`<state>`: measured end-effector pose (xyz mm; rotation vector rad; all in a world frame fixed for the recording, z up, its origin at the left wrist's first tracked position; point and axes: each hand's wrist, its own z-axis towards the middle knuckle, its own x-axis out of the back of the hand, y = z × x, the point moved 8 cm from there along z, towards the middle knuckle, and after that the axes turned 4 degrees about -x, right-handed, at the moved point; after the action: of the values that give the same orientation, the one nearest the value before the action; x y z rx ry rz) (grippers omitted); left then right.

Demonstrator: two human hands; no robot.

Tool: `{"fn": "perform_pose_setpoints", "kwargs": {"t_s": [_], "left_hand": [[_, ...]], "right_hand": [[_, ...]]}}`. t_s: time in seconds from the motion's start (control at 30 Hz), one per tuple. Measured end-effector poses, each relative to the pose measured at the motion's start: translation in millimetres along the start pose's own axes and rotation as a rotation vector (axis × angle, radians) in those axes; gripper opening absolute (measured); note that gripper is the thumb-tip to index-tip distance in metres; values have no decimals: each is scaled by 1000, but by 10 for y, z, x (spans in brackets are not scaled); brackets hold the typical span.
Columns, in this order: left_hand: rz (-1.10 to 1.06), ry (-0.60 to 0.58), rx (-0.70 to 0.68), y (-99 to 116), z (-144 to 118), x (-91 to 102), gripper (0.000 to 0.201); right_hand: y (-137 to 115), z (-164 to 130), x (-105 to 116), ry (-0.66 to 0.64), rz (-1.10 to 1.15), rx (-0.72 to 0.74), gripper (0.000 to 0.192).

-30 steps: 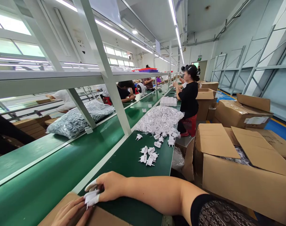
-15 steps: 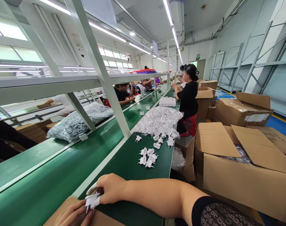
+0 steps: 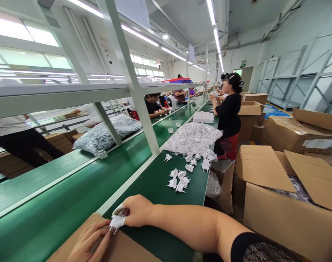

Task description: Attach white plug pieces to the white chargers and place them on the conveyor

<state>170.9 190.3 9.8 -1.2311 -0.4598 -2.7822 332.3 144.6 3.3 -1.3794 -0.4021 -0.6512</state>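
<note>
My right hand (image 3: 134, 211) reaches across the green worktop (image 3: 155, 189), its taped fingertips pinching a small white plug part (image 3: 116, 222). My left hand (image 3: 91, 243) lies on a flat cardboard sheet (image 3: 119, 251) at the bottom edge, fingers touching the same white part. A loose cluster of white plug parts (image 3: 179, 180) lies further along the worktop. Behind it is a clear bag heaped with more white parts (image 3: 194, 140).
A green conveyor belt (image 3: 73, 196) runs on the left under a white shelf frame (image 3: 133, 83). A bag of grey parts (image 3: 106, 133) sits across it. Open cardboard boxes (image 3: 286, 203) stand on the right. A person in black (image 3: 228, 112) sits further down the line.
The view has shifted slightly right. My hands have stayed together at the cardboard's edge, with the white part drawn tighter between the fingertips.
</note>
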Motion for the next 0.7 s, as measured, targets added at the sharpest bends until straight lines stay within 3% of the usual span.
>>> {"fn": "perform_pose_setpoints", "kwargs": {"t_s": [0.23, 0.4, 0.7], "left_hand": [[-34, -73, 109, 103, 18, -26, 42], [-57, -106, 145, 105, 18, -44, 38], [-90, -156, 166, 111, 45, -98, 40]], "right_hand": [[-5, -33, -33, -21, 151, 9, 37], [37, -27, -83, -25, 249, -45, 30], [48, -11, -43, 21, 215, -66, 26]]}}
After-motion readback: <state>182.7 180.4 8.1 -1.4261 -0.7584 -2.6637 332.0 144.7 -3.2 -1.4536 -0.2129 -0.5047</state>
